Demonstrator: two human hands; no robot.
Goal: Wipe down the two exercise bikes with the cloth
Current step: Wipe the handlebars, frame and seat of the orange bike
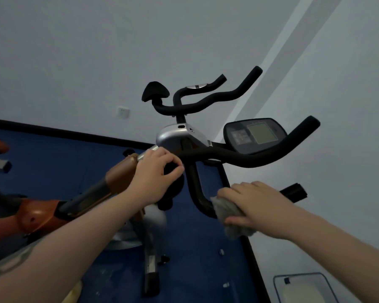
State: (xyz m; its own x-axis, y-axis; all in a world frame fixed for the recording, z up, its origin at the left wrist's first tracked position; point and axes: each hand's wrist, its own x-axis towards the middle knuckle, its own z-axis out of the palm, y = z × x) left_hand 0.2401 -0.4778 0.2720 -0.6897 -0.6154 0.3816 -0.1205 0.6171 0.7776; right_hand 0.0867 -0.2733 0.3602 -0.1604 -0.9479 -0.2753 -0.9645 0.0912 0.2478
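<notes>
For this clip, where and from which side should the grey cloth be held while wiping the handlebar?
Hold the grey cloth wrapped round the near handlebar tube, coming from above as the right hand does; the round bar lets fingers curl round it.

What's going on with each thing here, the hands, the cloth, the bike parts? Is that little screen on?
Left hand: gripping a black knob on the near bike.
Right hand: pressing the cloth onto the handlebar.
Cloth: grey, bunched around the near handlebar.
Screen: blank, apparently off.
Far bike's handlebar: untouched.
Wall socket: nothing plugged in.
</notes>
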